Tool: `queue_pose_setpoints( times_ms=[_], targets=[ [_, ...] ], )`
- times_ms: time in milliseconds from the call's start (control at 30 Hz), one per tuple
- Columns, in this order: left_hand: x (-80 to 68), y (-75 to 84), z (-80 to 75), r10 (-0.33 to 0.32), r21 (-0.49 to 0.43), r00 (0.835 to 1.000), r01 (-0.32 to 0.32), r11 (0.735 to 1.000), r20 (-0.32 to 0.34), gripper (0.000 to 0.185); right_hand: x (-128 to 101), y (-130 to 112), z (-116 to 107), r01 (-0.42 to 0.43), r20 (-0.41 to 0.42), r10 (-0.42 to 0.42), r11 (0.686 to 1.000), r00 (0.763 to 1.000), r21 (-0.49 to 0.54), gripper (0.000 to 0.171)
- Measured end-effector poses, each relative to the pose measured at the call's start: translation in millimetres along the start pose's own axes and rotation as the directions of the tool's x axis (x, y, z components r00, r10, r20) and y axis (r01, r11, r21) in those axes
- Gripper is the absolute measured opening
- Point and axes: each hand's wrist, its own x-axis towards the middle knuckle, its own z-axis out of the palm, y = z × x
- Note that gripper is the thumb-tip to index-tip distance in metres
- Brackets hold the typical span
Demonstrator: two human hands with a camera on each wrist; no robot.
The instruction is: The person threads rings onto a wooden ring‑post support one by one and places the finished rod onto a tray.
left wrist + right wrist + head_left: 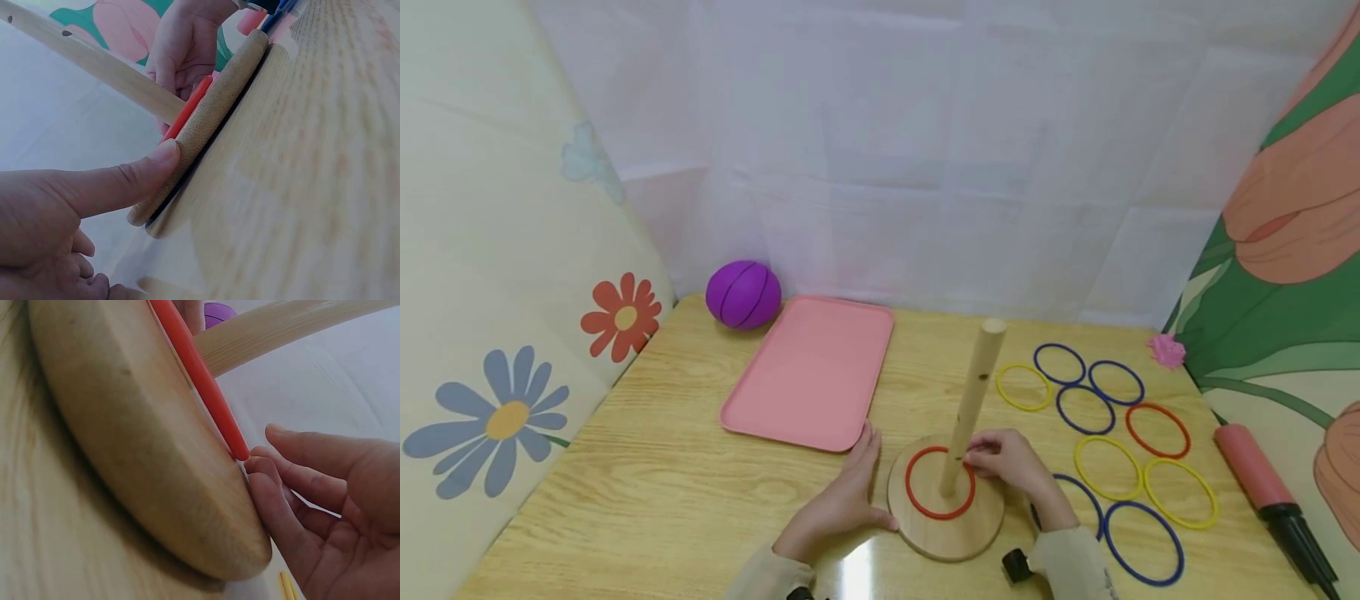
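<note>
A round wooden base (951, 542) with an upright wooden post (973, 396) stands near the front of the table. One red ring (908, 485) encircles the post and lies on the base. My left hand (848, 492) is at the base's left, fingers extended, its thumb touching the rim in the left wrist view. On the right side, my right hand (1015, 461) has its fingertips against the edge of the red ring (203, 378). Its thumb stands apart from the ring, and the fingers are loosely bent.
Several blue, yellow and red rings lie right of the base, including a blue ring (1182, 554) and a yellow ring (1107, 439). A pink tray (812, 375) and purple ball (743, 294) are at back left. A pump (1255, 467) and pink object (1167, 351) sit far right.
</note>
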Motion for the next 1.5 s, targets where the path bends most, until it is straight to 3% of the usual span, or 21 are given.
queue_pose_setpoints(
  times_ms=[200,400,667,933,1033,1233,1500],
  targets=[
    [0.5,-1.3,-0.7,0.012,0.007,1.0,-0.012,1.0,-0.006,0.125,0,-2,0,0.006,0.004,-0.007,1.0,1.0,0.007,0.021],
    [-0.6,-5.8,-1.9,0.065,-0.042,0.997,-0.063,0.997,0.042,0.109,0,-2,0,0.009,0.008,-0.009,1.0,1.0,0.006,0.021],
    [-1.2,-7.0,-3.3,0.057,-0.058,0.996,-0.053,0.997,0.062,0.097,-2,-4,0,0.007,0.001,-0.007,1.0,1.0,0.01,0.023],
    [0.0,-10.1,-2.9,0.077,-0.037,0.993,-0.074,0.997,0.09,0.104,-10,-3,-34,0.029,-0.074,-0.039,0.992,0.997,-0.126,0.025],
    [0.0,-8.6,-2.4,0.091,-0.027,0.991,-0.089,0.996,0.102,0.106,-17,-1,-53,0.047,-0.081,-0.066,0.974,0.994,-0.223,0.023],
    [-0.8,-5.4,-0.3,0.095,0.008,0.99,-0.097,0.995,0.105,0.109,-31,6,-77,0.107,-0.019,-0.127,0.898,0.992,-0.428,0.016],
    [0.1,-1.3,2.7,0.104,0.052,0.991,-0.108,0.993,0.08,0.115,-38,11,-80,0.038,0.022,-0.031,0.802,0.999,-0.597,0.016]
  ],
)
